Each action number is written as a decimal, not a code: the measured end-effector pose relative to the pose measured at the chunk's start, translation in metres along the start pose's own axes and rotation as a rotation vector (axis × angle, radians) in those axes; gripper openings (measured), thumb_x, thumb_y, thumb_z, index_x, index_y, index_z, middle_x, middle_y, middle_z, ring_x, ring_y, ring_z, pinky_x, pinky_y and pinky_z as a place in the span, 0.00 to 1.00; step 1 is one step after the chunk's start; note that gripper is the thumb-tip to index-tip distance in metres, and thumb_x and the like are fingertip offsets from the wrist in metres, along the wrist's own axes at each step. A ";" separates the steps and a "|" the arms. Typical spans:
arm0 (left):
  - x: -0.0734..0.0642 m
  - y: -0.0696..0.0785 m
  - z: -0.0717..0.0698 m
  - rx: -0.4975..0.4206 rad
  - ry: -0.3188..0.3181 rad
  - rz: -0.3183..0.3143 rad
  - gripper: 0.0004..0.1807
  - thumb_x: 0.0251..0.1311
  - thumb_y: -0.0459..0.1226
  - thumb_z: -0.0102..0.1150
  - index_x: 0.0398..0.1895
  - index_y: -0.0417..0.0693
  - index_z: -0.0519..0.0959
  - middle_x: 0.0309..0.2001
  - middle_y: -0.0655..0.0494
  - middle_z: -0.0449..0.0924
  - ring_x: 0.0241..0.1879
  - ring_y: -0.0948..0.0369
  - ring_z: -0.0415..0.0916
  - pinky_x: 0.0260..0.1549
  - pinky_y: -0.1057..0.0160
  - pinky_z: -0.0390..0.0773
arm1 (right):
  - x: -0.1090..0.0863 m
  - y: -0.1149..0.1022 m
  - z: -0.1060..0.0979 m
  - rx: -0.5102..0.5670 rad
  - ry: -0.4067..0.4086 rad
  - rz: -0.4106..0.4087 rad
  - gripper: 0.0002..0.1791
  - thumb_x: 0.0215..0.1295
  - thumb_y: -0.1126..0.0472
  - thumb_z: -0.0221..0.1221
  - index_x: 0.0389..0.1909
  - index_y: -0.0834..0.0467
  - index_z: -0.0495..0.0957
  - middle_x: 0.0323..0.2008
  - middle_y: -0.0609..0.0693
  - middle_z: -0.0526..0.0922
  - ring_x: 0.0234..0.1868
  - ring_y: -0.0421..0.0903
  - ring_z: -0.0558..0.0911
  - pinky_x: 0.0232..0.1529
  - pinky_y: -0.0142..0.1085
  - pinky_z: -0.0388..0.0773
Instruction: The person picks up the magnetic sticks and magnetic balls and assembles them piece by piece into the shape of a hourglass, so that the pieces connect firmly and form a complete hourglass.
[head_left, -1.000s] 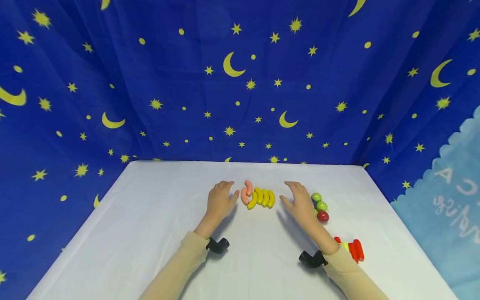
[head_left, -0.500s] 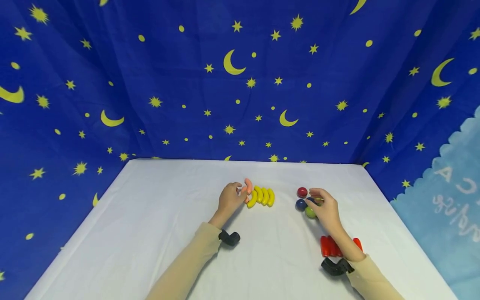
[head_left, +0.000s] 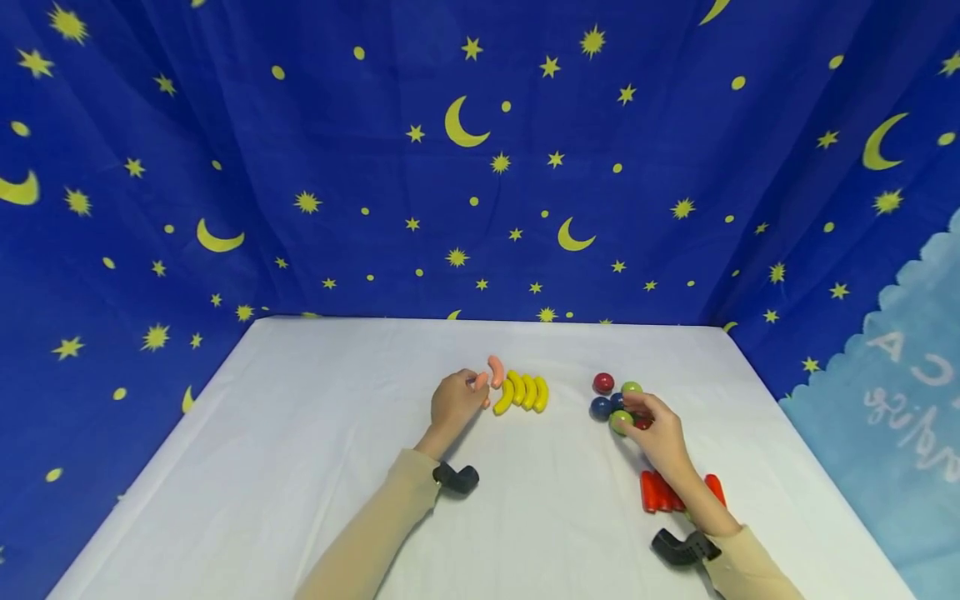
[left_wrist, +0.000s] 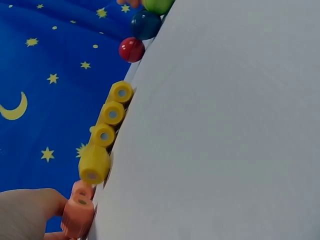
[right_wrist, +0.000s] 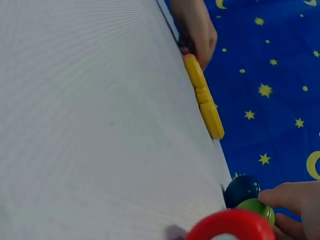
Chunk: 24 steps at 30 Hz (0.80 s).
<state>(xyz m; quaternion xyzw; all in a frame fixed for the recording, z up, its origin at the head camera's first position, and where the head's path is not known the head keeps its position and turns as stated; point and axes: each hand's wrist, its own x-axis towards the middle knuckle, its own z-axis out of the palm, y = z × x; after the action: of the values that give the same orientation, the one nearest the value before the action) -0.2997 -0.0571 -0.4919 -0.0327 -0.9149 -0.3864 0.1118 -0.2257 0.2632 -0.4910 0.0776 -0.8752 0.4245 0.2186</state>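
My left hand (head_left: 453,408) pinches a pink, curved sausage-like piece (left_wrist: 78,217) between thumb and fingers, close over the table. A second pink curved piece (head_left: 496,371) lies just behind it. Right beside these stands a row of yellow banana-shaped pieces (head_left: 528,393) with small round inserts in their ends. On the right, my right hand (head_left: 660,433) reaches in among several shiny balls, its fingertips at a green ball (head_left: 621,422) with thumb and forefinger apart. A blue ball (head_left: 601,408) and a red ball (head_left: 603,383) sit left of it; another red ball is partly hidden under the hand.
Several red elongated pieces (head_left: 660,492) lie under my right forearm, partly covered by it. A white cloth covers the table (head_left: 300,500). Blue star-and-moon curtains (head_left: 480,208) hang behind and at the sides, with a light blue fabric (head_left: 885,417) at the far right.
My left hand has moved right to the pink pieces and now grips one. My right hand has moved right onto the balls, then drawn back slightly, uncovering more of them.
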 end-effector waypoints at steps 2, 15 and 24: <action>-0.002 -0.006 -0.004 -0.002 0.010 0.000 0.15 0.52 0.44 0.61 0.39 0.44 0.84 0.24 0.54 0.82 0.25 0.61 0.75 0.25 0.64 0.71 | -0.001 0.002 0.001 -0.001 -0.008 0.005 0.23 0.47 0.71 0.69 0.48 0.67 0.77 0.43 0.61 0.84 0.41 0.36 0.78 0.41 0.16 0.70; -0.024 -0.037 -0.029 0.006 0.057 0.045 0.11 0.48 0.41 0.65 0.34 0.47 0.85 0.20 0.59 0.78 0.23 0.64 0.71 0.28 0.65 0.71 | 0.000 0.007 0.003 -0.042 -0.075 0.051 0.26 0.47 0.69 0.69 0.51 0.65 0.77 0.43 0.59 0.83 0.43 0.38 0.77 0.42 0.14 0.67; -0.045 -0.037 -0.039 0.003 0.050 0.090 0.08 0.46 0.40 0.67 0.30 0.48 0.86 0.15 0.64 0.73 0.19 0.68 0.68 0.27 0.68 0.70 | 0.001 -0.003 -0.001 0.010 -0.029 0.046 0.23 0.50 0.68 0.69 0.49 0.65 0.77 0.45 0.61 0.83 0.42 0.26 0.74 0.37 0.20 0.73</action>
<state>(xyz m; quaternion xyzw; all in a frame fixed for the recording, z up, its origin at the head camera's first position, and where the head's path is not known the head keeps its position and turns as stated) -0.2549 -0.1095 -0.5020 -0.0643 -0.9100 -0.3805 0.1519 -0.2258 0.2622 -0.4880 0.0644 -0.8778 0.4324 0.1958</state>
